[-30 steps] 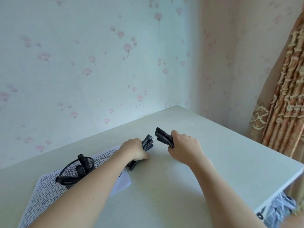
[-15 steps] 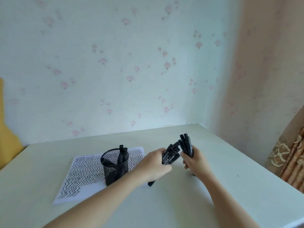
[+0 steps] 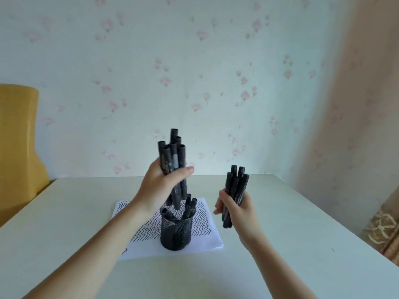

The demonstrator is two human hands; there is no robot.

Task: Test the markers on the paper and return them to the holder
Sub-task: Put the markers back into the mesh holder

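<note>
A black mesh holder (image 3: 176, 234) stands on a white paper (image 3: 203, 240) covered in black zigzag lines. A few black markers (image 3: 189, 209) lean inside it. My left hand (image 3: 160, 188) grips an upright bundle of several black markers (image 3: 172, 154) directly above the holder, their lower ends just over its rim. To the right of the holder, my right hand (image 3: 236, 207) grips a second bundle of several black markers (image 3: 235, 186), held upright above the table.
The pale table (image 3: 280, 223) meets a flowered wall at the back. A yellow chair back (image 3: 19, 137) stands at the far left. A patterned curtain (image 3: 386, 229) hangs beyond the table's right edge.
Both hands have lifted their marker bundles off the table. The left bundle moved over the holder and turned upright. The camera view swung left, bringing the holder to the centre.
</note>
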